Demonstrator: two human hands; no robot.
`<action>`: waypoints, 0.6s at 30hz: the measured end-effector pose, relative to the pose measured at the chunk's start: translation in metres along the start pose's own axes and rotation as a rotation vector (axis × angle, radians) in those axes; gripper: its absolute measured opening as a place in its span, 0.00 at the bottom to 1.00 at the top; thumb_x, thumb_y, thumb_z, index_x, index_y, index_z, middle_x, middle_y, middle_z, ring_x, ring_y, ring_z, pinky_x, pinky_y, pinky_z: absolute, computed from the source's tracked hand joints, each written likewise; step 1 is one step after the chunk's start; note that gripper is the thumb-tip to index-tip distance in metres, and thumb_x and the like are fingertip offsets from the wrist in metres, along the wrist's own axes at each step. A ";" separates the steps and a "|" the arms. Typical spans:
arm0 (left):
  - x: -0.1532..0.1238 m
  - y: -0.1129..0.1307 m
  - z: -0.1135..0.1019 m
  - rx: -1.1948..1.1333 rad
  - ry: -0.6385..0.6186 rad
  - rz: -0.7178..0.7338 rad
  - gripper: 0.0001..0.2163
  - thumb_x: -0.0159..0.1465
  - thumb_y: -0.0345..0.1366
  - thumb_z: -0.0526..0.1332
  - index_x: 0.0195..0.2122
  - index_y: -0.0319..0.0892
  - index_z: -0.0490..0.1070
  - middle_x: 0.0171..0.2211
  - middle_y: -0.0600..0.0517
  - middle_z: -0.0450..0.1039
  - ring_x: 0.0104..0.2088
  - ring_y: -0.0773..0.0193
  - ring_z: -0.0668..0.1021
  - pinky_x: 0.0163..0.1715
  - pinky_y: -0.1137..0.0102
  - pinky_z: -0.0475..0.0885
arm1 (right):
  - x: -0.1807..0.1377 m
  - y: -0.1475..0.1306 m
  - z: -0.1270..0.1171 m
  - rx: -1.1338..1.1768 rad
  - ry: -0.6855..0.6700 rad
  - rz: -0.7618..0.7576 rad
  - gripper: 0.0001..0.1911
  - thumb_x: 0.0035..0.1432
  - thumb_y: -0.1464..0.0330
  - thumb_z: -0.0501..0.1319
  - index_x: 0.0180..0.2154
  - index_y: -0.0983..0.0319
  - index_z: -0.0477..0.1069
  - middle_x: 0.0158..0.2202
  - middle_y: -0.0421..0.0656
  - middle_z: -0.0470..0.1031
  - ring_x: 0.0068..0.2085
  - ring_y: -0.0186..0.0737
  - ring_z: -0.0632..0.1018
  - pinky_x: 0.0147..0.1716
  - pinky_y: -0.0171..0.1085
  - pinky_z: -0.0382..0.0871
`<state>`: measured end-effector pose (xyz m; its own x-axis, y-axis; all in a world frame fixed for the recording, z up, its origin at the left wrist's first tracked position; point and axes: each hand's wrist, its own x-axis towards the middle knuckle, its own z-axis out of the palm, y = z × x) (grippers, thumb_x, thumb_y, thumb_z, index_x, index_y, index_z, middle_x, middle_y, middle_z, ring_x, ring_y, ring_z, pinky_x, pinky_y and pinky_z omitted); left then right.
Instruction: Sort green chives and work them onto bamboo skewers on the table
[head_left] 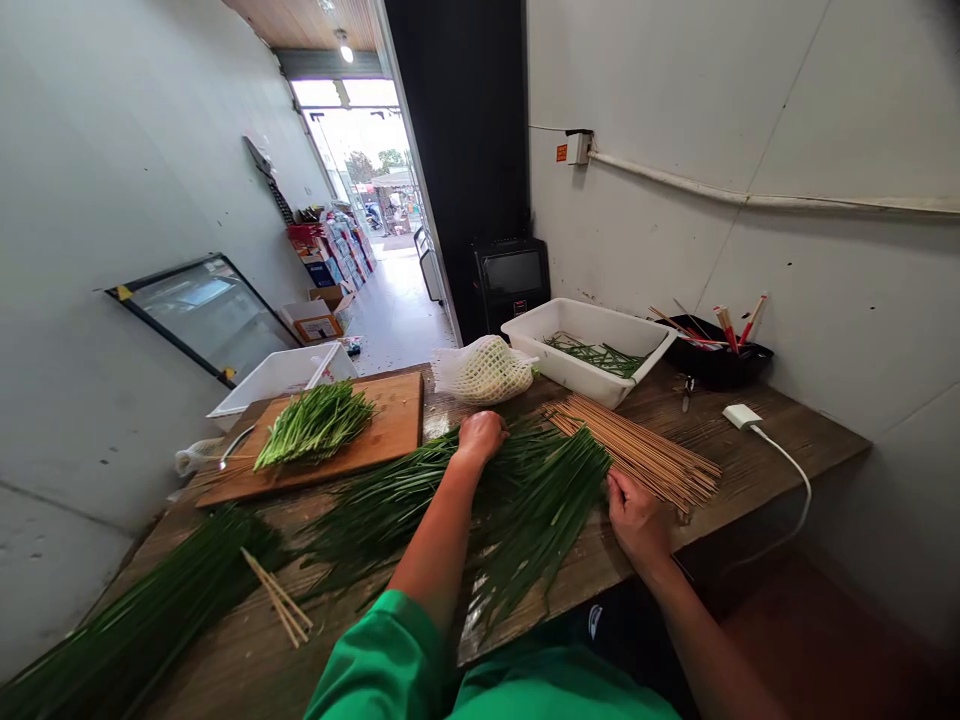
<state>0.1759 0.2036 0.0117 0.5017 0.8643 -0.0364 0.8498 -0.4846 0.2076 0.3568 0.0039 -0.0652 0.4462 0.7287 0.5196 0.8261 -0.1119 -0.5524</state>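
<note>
Long green chives (525, 510) lie spread across the wooden table (787, 430). My left hand (481, 436) is closed in a fist and rests on the far end of the chive pile. My right hand (637, 515) lies at the right edge of the chives, fingers curled against the leaves, close to a fan of bamboo skewers (637, 450). What the right fingers hold, if anything, is hidden. A green sleeve covers my left upper arm.
A cutting board (390, 425) carries cut chives (315, 420), with a knife beside it. A white tray (585, 350) holds a few chives. Also here are a mesh bag (484, 370), a black bowl (712, 360) with chopsticks, a charger (742, 415), another chive bundle (150, 620), loose skewers (281, 600) and a white tub (281, 375).
</note>
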 end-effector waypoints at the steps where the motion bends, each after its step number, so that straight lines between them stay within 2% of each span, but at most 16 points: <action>1: 0.000 -0.001 0.001 -0.021 0.002 0.010 0.08 0.56 0.34 0.62 0.36 0.44 0.79 0.40 0.45 0.78 0.44 0.55 0.76 0.45 0.66 0.67 | 0.000 0.000 0.000 0.000 0.000 -0.002 0.20 0.64 0.62 0.46 0.39 0.64 0.74 0.36 0.50 0.78 0.35 0.42 0.77 0.36 0.38 0.69; 6: 0.001 -0.001 0.000 -0.071 0.051 0.016 0.07 0.55 0.33 0.62 0.34 0.45 0.79 0.38 0.47 0.78 0.42 0.57 0.77 0.43 0.68 0.67 | 0.000 0.000 0.000 0.011 -0.004 0.002 0.20 0.64 0.63 0.46 0.39 0.64 0.74 0.36 0.50 0.78 0.36 0.42 0.77 0.37 0.38 0.69; 12: 0.001 0.008 -0.002 -0.310 0.135 0.067 0.08 0.56 0.35 0.61 0.34 0.43 0.79 0.32 0.50 0.79 0.33 0.62 0.77 0.34 0.73 0.68 | 0.000 0.000 0.000 0.019 -0.013 0.003 0.19 0.64 0.63 0.47 0.39 0.64 0.74 0.36 0.50 0.78 0.36 0.42 0.78 0.37 0.38 0.69; 18: 0.001 0.012 0.001 -0.353 0.162 0.030 0.09 0.57 0.33 0.60 0.33 0.41 0.80 0.32 0.48 0.79 0.33 0.62 0.77 0.35 0.72 0.68 | 0.000 0.002 0.001 0.006 0.000 -0.009 0.19 0.64 0.63 0.47 0.40 0.64 0.74 0.37 0.50 0.79 0.37 0.42 0.78 0.38 0.38 0.70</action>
<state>0.1871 0.1984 0.0134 0.4695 0.8742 0.1241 0.7126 -0.4582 0.5313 0.3579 0.0042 -0.0670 0.4389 0.7298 0.5241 0.8277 -0.1014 -0.5519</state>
